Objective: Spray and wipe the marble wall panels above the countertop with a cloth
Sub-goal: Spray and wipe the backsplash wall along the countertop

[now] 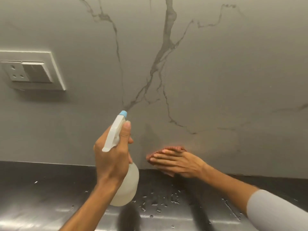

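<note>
The grey marble wall panel (208, 72) with dark veins fills the upper view. My left hand (111, 155) grips a translucent white spray bottle (126, 185) by its neck, its blue-tipped nozzle pointing up at the wall. My right hand (176, 161) lies flat with straight fingers, pressing a reddish-brown cloth (173, 148) against the bottom of the panel just above the countertop. Most of the cloth is hidden under the hand.
A dark glossy countertop (41, 189) runs along the bottom, with water droplets scattered near its middle. A white socket and switch plate (31, 70) is mounted on the wall at the left.
</note>
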